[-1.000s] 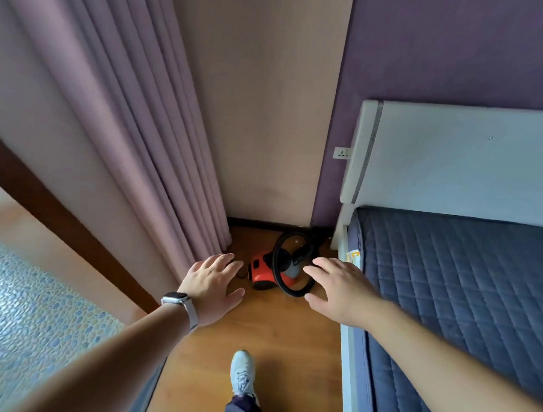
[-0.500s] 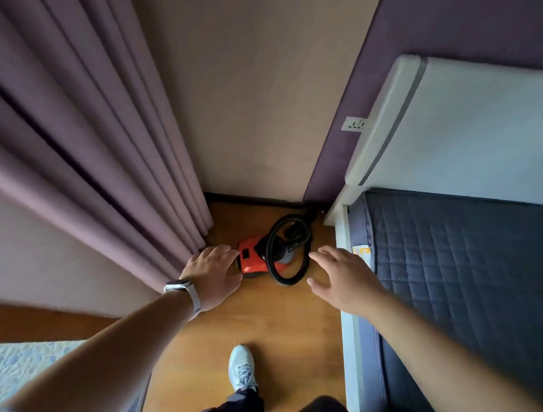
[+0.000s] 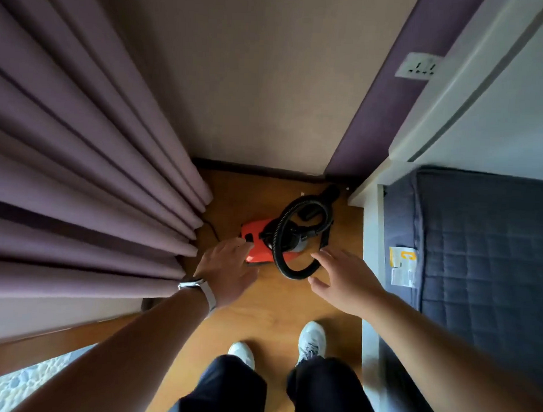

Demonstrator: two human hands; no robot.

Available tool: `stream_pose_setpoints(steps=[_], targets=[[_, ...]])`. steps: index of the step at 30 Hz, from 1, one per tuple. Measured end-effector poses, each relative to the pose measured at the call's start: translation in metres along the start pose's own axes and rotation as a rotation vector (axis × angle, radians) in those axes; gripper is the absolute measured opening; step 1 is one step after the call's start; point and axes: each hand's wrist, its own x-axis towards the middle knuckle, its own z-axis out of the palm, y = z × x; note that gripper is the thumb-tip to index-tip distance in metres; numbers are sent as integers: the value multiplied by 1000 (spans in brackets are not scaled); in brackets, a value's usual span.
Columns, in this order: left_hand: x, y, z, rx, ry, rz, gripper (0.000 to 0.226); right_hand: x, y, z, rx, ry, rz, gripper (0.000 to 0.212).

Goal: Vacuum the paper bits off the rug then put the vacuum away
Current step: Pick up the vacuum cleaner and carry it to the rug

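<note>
A small red vacuum (image 3: 258, 242) with a coiled black hose (image 3: 289, 237) sits on the wooden floor in the corner between the curtain and the bed. My left hand (image 3: 227, 271), with a watch on the wrist, hovers over the vacuum's near left side with fingers spread, holding nothing. My right hand (image 3: 343, 276) is open just right of the hose loop, fingers apart and empty. A patch of patterned blue rug (image 3: 16, 381) shows at the bottom left; no paper bits are visible on it.
Purple curtains (image 3: 88, 166) hang close on the left. A bed with a dark quilted mattress (image 3: 485, 262) and white headboard (image 3: 486, 100) borders the right. A wall socket (image 3: 417, 69) sits above. My two feet in white shoes (image 3: 311, 340) stand on the narrow floor strip.
I have stepped closer and leaned down, so the vacuum looms larger. Both hands have dropped nearer to it, the left now over its red body. A second foot came into view.
</note>
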Motion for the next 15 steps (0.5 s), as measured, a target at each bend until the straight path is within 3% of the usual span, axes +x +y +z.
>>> stream_pose_setpoints(steps=[4,15], targets=[[62,-21,90,-22,5,13,53,67,36,88,6,-39,-19,53],[214,-92,265,-71,104,-6,61,212,96,294,1,-40,-39,49]])
